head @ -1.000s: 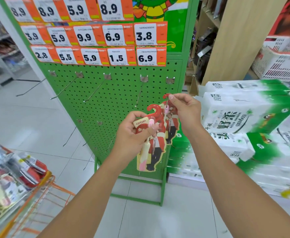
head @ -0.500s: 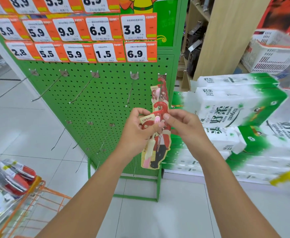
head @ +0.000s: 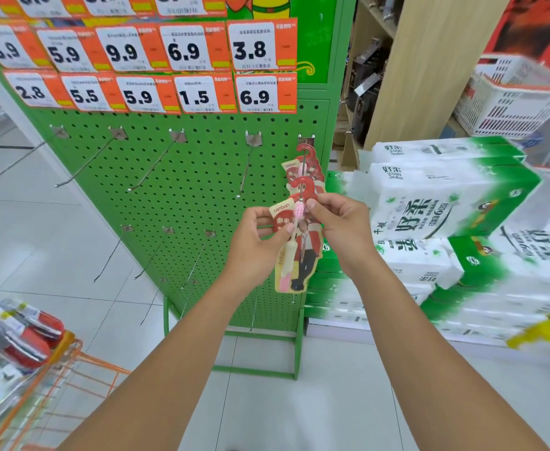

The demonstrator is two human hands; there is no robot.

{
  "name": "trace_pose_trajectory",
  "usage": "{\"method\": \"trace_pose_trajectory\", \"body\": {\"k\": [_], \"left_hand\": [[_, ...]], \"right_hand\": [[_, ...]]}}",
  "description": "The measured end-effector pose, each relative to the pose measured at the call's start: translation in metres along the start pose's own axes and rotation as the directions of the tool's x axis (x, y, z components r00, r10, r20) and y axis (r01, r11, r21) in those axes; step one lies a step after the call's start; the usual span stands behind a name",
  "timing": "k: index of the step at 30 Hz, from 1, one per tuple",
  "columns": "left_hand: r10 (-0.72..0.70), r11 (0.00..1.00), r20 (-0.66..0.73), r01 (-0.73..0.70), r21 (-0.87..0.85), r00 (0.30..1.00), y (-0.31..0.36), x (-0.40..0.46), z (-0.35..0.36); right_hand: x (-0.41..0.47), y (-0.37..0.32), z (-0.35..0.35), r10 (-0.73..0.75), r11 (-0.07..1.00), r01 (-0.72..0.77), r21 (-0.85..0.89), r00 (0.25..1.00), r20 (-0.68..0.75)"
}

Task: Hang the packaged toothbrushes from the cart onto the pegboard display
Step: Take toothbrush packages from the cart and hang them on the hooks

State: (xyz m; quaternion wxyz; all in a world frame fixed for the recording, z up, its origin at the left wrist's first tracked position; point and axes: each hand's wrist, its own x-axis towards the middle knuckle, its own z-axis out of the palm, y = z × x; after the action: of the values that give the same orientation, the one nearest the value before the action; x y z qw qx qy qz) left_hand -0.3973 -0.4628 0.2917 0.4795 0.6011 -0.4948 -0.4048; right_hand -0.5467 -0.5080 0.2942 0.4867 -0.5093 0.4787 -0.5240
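Here the left hand [head: 254, 242] grips a pack [head: 295, 252] by its upper left, long axis hanging straight down, while the right hand [head: 338, 226] pinches its red hook [head: 304, 187] at the peg [head: 303, 164] tip; the right is nearer, and another pack [head: 312, 164] already hangs further back on the pegboard [head: 202, 177]

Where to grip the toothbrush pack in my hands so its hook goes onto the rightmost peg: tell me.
Pinch the toothbrush pack just under its red hook, from the right edge, as the right hand does. The card is flat and hangs upright, so an edge pinch leaves the hook opening free. The left hand steadies the upper left corner.
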Motion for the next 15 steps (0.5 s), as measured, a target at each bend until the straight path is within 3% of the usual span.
{"method": "trace_pose_trajectory", "body": {"k": [10, 15], "left_hand": [[-0.030, 0.990, -0.048, 0.036, 0.136, 0.998, -0.014, -0.013, -0.034], [-0.082, 0.979, -0.116, 0.101, 0.174, 0.990, -0.024, -0.025, -0.070]], "right_hand": [[0.095, 0.000, 0.011, 0.028, 0.965, -0.087, -0.248, 0.973, -0.231], [0.065, 0.026, 0.023, 0.095, 0.975, -0.170, -0.141, 0.900, -0.426]]}}
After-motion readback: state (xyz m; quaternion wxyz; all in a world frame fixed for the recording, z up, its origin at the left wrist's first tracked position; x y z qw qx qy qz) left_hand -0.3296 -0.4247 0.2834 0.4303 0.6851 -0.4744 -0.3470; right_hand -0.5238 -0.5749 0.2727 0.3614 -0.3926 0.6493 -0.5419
